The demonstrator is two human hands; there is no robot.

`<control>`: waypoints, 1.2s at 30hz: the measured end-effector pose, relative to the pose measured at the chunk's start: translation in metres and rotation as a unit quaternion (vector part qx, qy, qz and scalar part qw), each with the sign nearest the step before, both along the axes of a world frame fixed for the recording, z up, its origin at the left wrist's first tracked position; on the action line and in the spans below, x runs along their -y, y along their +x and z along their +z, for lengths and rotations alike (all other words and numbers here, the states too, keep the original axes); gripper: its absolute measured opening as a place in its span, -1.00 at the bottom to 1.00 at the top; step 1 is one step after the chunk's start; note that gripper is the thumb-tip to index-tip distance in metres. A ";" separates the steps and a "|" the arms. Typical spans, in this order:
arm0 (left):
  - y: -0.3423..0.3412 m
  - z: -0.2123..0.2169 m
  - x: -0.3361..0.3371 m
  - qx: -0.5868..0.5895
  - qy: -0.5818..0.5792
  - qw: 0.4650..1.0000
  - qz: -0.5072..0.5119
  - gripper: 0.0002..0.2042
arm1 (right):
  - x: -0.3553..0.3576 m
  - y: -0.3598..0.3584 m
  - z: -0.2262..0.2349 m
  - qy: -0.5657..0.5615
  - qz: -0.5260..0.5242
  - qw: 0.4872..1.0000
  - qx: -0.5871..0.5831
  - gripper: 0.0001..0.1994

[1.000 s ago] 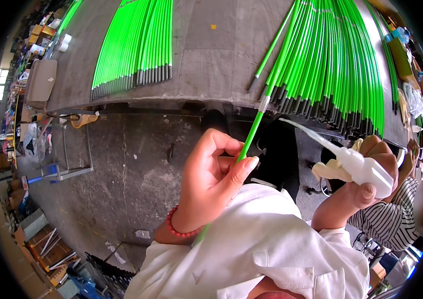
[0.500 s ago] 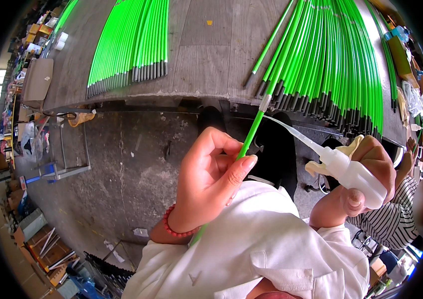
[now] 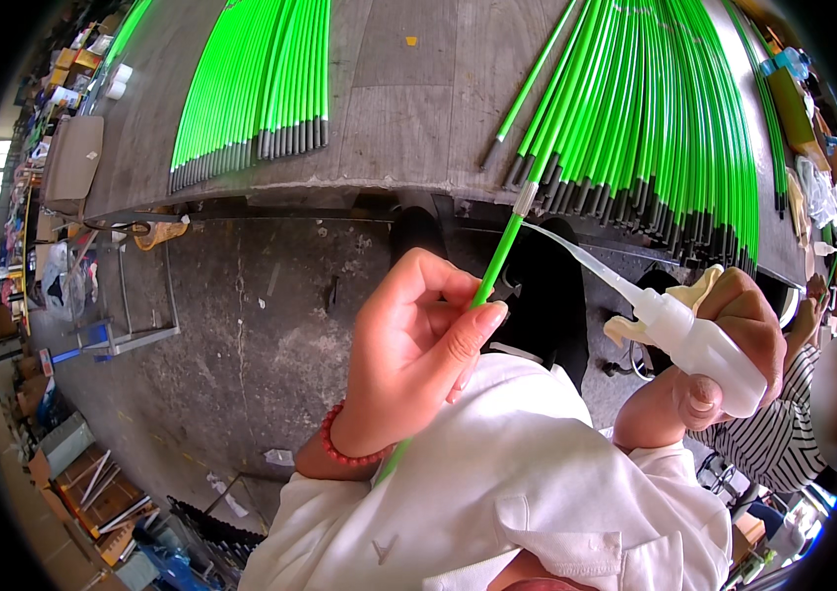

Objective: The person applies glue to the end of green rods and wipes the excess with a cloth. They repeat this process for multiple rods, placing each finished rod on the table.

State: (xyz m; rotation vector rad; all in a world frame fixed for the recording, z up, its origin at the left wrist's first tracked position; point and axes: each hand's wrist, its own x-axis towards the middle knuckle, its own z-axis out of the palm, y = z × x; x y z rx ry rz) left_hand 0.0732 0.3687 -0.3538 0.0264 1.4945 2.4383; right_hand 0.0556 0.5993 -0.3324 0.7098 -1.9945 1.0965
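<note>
Between the thumb and fingers of my left hand [image 3: 418, 345] a thin green rod [image 3: 504, 250] is pinched. The rod slants up and away to the table's front edge, and a greyish sleeve [image 3: 526, 200] shows at its joint there. My right hand [image 3: 738, 330] grips a white squeeze bottle [image 3: 699, 345] with a long, thin curved nozzle. The nozzle's tip is at the rod, just below the sleeve; whether it touches I cannot tell. A pale yellow cloth [image 3: 696, 291] is also tucked in my right hand.
Many dark-tipped green rods [image 3: 655, 128] fan across the right of the grey table [image 3: 399, 128]; another bundle [image 3: 261, 79] lies at the left. A metal frame [image 3: 142, 338] stands on the floor at left. A person in a striped shirt [image 3: 778, 438] is close on my right.
Hardly anything differs. My left hand and the rod have shifted very slightly, while the bottle stays at nearly the same place beside the rod.
</note>
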 end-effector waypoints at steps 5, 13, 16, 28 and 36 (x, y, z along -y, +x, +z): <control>0.001 0.001 0.000 0.007 -0.004 1.000 0.004 -0.87 | -0.002 0.000 -0.001 0.001 0.011 1.000 -0.006 -0.40; 0.001 -0.001 0.003 0.027 0.019 0.999 -0.019 -0.91 | -0.004 0.000 -0.003 0.007 0.035 0.999 -0.013 -0.42; 0.001 -0.001 0.004 0.028 0.023 0.999 -0.026 -0.88 | -0.004 0.000 -0.002 0.007 0.047 0.999 -0.011 -0.42; 0.001 0.009 0.000 0.000 -0.045 0.999 -0.014 -0.58 | -0.007 0.001 -0.009 -0.027 0.049 0.998 0.008 -0.40; -0.001 0.010 0.001 0.007 -0.023 0.999 -0.049 -0.54 | -0.007 0.004 -0.012 -0.042 0.046 0.998 0.008 -0.39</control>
